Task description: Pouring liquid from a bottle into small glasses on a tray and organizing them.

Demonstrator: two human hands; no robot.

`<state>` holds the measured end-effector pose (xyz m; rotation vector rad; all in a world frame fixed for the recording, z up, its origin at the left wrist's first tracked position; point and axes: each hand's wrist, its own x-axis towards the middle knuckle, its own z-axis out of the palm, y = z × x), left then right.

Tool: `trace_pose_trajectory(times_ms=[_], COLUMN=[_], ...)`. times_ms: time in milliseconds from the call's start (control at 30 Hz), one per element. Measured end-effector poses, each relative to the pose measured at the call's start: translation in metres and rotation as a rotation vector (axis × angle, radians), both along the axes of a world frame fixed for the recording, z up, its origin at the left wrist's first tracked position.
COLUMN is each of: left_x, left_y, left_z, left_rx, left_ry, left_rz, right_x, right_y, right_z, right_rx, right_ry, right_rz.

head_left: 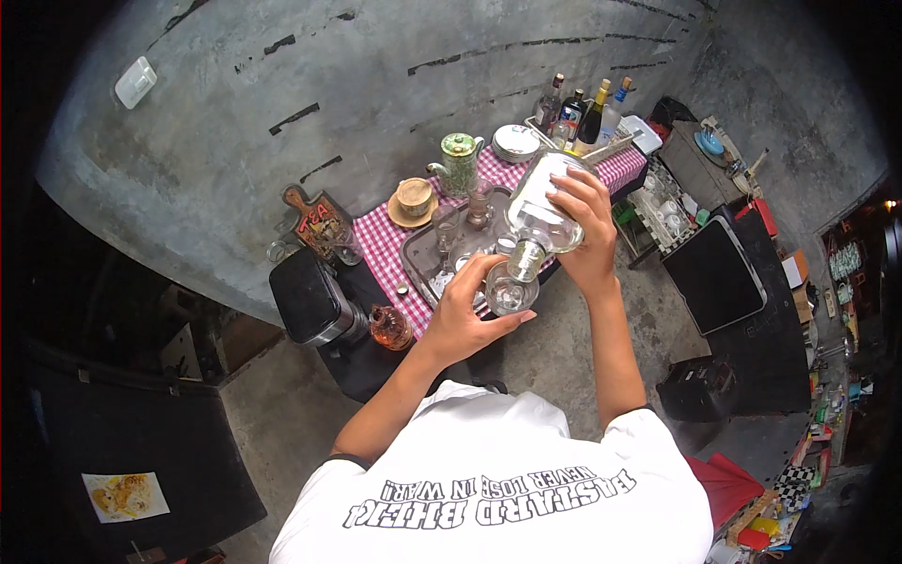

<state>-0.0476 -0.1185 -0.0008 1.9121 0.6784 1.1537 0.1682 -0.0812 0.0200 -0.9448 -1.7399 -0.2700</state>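
My right hand [590,226] is closed around a clear glass bottle [537,209] with a pale label, tipped neck-down. The bottle's neck meets the rim of a small clear glass [510,295], and my left hand [462,310] grips that glass with thumb and fingers. Whether liquid is flowing cannot be made out. Beneath my hands lies a metal tray [420,252] bearing several glass vessels, among them a clear glass [445,224] and a narrow-waisted glass [480,209]. My hands partly cover the tray's near side.
A pink checked cloth [376,235] covers the table. Around the tray stand a green patterned teapot [458,167], a wooden cup on a saucer [414,199], stacked white plates [516,143], several bottles [590,122], an amber glass bottle [390,329] and a black bin [310,299].
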Motion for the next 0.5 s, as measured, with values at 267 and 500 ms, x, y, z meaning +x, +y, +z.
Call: trace_pose_trajectory(times_ms=[267, 500], left_x=[0.0007, 0.0011], left_y=[-0.0004, 0.0018], left_z=[0.0002, -0.0016], left_rx=[-0.02, -0.005], left_ry=[-0.017, -0.005], left_rz=[-0.008, -0.004], right_x=[-0.0005, -0.0001], right_y=[-0.0001, 0.0004], right_z=[0.0018, 0.0031], right_rx=[0.003, 0.009], right_ry=[-0.006, -0.009], right_rz=[0.003, 0.014])
